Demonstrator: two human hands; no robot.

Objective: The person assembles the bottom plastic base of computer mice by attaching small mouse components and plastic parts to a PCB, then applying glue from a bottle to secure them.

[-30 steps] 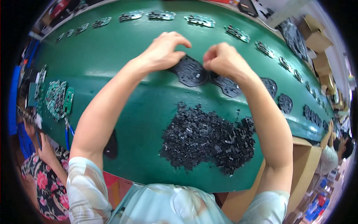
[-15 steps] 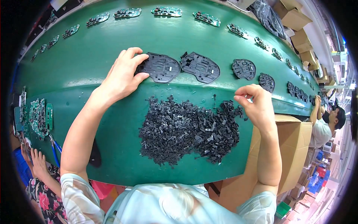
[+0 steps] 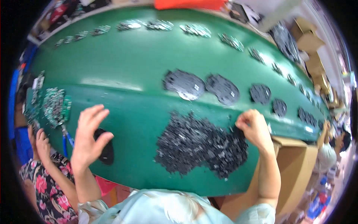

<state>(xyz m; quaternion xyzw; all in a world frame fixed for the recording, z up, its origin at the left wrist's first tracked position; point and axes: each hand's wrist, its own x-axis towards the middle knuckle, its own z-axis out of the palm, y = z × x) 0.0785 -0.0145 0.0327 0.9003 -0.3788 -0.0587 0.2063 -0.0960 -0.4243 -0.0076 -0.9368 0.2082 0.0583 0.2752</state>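
My left hand [image 3: 88, 136] is raised over the left part of the bench, empty, its fingers and thumb apart. Partly behind its thumb lies a dark oval piece [image 3: 107, 154]. My right hand [image 3: 255, 128] is closed in a pinch just beyond the right side of the heap of small black plastic parts [image 3: 182, 143]; whatever its fingertips hold is too small or hidden to make out. Farther back, a ribbed black plastic shell [image 3: 184, 85] touches a second black shell [image 3: 222, 89]. More black shells [image 3: 260, 93] continue in a row to the right.
Green circuit boards [image 3: 195, 30] form a curved line along the far side. A stack of boards [image 3: 56, 106] and blue-handled pliers [image 3: 66, 138] lie at the left, near another person's hand [image 3: 43, 145]. An open cardboard box [image 3: 294, 164] stands at the right; another person works beyond.
My left hand has left the black shell and drawn back left and nearer to me. The right hand stays pinched beside the heap. The whole view has shifted and blurred.
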